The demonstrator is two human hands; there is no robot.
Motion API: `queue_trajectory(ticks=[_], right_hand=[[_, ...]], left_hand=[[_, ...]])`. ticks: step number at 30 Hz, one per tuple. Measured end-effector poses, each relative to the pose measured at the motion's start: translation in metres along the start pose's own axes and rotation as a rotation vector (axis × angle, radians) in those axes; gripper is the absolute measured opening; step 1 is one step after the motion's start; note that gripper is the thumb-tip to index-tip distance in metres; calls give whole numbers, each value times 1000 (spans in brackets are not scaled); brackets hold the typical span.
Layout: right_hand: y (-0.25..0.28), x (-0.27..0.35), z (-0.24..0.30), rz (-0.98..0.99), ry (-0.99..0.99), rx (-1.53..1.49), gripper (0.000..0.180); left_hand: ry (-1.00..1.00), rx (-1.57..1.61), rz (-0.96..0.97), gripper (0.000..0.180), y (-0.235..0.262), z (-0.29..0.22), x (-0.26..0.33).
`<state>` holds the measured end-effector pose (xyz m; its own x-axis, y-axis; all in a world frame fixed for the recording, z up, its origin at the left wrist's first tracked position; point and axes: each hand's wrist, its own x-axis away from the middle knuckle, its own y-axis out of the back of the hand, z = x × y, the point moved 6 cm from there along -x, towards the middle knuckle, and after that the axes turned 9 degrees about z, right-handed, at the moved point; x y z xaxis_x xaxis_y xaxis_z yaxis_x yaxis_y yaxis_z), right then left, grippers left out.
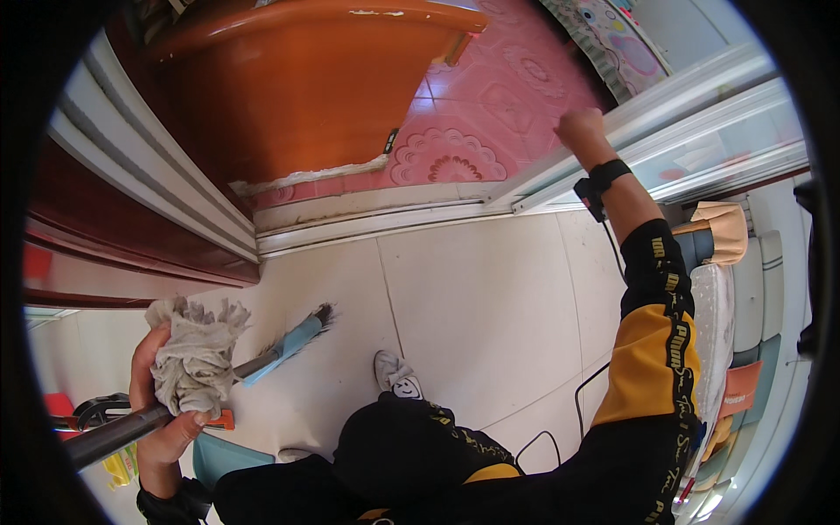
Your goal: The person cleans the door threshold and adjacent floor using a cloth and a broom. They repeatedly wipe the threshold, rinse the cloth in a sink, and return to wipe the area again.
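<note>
Far left: glossy orange curved tub [297, 87] on pink patterned tile; far right, pale metal sliding door frame [665, 131] with right hand [581, 129] fisted against it, whether clasping anything impossible to tell. Near left: left hand [166, 411] closed around dark smooth pole [131, 427] plus frayed grey rag [197, 359], blue brush head [293, 341] angled over smooth white floor tile [481, 297]. Likely hazards: loose black cable [577, 394] underfoot snagging a shoe, rag slipping off pole.
</note>
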<state>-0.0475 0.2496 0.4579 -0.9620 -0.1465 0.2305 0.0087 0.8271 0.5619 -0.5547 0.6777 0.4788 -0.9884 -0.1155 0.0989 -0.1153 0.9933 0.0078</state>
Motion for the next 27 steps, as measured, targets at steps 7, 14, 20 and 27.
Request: queue_trajectory(ticks=[7, 14, 20, 27], right_hand=[[87, 52, 64, -12, 119, 5, 36], [144, 168, 137, -763, 788, -754, 17], [-59, 113, 72, -123, 183, -1824, 6], [-234, 73, -48, -537, -584, -2237, 45]], left_hand=[[-1, 17, 56, 92, -5, -7, 1], [13, -17, 36, 92, -6, -11, 3], [12, -7, 9, 91, 3, -9, 11], [-26, 78, 41, 87, 6, -3, 8]])
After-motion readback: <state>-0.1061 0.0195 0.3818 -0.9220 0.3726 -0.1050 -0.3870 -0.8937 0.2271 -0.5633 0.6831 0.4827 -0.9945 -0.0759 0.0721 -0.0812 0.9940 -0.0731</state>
